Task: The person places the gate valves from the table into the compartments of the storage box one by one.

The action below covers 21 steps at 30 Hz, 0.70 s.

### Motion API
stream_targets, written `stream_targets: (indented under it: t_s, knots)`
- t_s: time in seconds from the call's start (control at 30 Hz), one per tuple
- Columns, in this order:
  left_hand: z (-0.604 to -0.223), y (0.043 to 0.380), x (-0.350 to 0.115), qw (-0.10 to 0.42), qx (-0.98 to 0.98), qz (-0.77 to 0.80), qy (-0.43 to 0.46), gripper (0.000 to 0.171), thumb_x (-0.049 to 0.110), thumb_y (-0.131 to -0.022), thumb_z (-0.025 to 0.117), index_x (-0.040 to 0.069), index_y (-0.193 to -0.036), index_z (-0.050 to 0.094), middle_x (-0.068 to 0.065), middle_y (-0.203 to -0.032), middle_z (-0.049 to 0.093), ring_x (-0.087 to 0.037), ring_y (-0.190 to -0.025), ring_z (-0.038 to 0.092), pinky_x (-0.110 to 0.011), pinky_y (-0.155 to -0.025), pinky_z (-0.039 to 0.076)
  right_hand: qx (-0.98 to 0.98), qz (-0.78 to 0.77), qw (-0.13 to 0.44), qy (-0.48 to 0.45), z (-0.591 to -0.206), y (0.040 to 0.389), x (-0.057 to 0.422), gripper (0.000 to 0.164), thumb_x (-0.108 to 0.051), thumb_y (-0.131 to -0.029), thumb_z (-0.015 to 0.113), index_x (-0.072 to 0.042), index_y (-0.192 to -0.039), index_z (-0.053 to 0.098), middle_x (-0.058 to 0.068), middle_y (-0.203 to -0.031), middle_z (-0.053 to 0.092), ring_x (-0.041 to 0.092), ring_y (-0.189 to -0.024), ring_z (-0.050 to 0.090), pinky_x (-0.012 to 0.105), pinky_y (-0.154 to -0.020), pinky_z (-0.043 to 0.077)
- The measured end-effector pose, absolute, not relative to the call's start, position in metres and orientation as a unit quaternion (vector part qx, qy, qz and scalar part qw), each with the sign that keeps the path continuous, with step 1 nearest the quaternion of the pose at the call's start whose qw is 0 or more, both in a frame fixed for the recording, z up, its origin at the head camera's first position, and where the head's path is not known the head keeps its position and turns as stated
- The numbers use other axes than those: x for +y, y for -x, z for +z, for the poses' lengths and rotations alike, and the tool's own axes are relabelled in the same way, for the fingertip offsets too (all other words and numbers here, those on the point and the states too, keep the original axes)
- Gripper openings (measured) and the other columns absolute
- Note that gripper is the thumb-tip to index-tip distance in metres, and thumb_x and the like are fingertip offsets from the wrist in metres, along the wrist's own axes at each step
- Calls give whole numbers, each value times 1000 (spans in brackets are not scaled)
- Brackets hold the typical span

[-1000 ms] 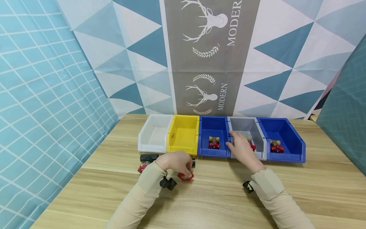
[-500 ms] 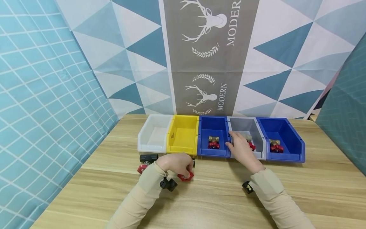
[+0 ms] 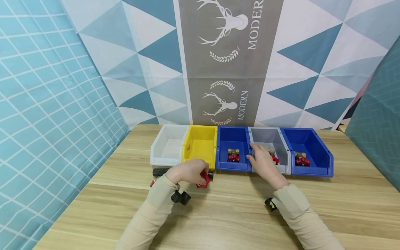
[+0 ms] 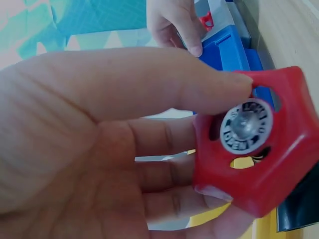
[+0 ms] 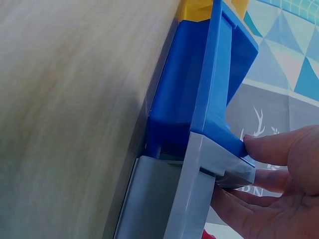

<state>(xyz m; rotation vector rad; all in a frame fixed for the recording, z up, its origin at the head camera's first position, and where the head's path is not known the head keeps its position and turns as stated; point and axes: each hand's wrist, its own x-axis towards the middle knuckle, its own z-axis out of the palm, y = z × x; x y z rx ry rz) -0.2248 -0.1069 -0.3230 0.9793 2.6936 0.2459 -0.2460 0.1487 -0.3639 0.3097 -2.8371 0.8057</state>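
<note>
My left hand (image 3: pixel 190 172) grips a valve by its red handwheel (image 3: pixel 203 180), thumb over the wheel's face and fingers behind it. Part of the valve's black body (image 4: pixel 299 204) shows below the wheel in the left wrist view. This valve is just in front of the yellow bin (image 3: pixel 200 164). My right hand (image 3: pixel 265 163) pinches the adjoining side walls of the middle blue bin (image 5: pixel 212 99) and the grey bin (image 5: pixel 187 199), its thumb on the blue side and fingers on the grey side. A brass valve with a red handwheel (image 3: pixel 275 159) lies in the grey bin, partly covered by that hand.
A second black valve (image 3: pixel 160 172) lies before the white bin (image 3: pixel 165 161), partly behind the left forearm. Brass valves with red handwheels lie in the middle blue bin (image 3: pixel 233 156) and the right blue bin (image 3: pixel 302 159). The bins stand in a row before a patterned backdrop.
My left hand has risen slightly toward the bins with the valve, and the red handwheel has tipped up to face the head camera more. My right hand has kept its place.
</note>
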Motion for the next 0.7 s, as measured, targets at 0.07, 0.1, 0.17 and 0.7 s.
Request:
stream_targets:
  t_s: [0.07,0.1,0.17,0.7]
  knots:
    - [-322,225,-108,122,928,83,-341,13,8,-72,66,9,-78,54,2,-72,47,-14,-68,44,-25,-62,36,-953,271,90,-105,-365,246,149,51,-13,-91,54,6,-134,36,30,-132,39,43,-118,42,54,-94,36]
    - [-322,225,-108,120,929,81,-340,13,7,-72,65,9,-80,54,2,-74,47,-14,-69,44,-25,-63,36,-952,272,90,-105,-365,246,148,51,-13,-91,54,6,-134,36,29,-131,39,43,-118,42,54,-94,37]
    - [-321,225,-109,113,929,82,-343,14,7,-72,65,8,-82,55,1,-77,47,-15,-72,44,-26,-65,36,-952,272,91,-106,-366,246,149,51,-13,-91,54,6,-134,36,29,-131,40,43,-117,43,54,-93,37]
    - [-305,226,-116,42,929,154,-335,14,6,-73,61,11,-86,58,2,-85,51,-13,-76,47,-27,-71,40,-953,269,92,-104,-367,247,148,50,-12,-91,53,7,-134,35,29,-132,39,43,-119,41,54,-95,36]
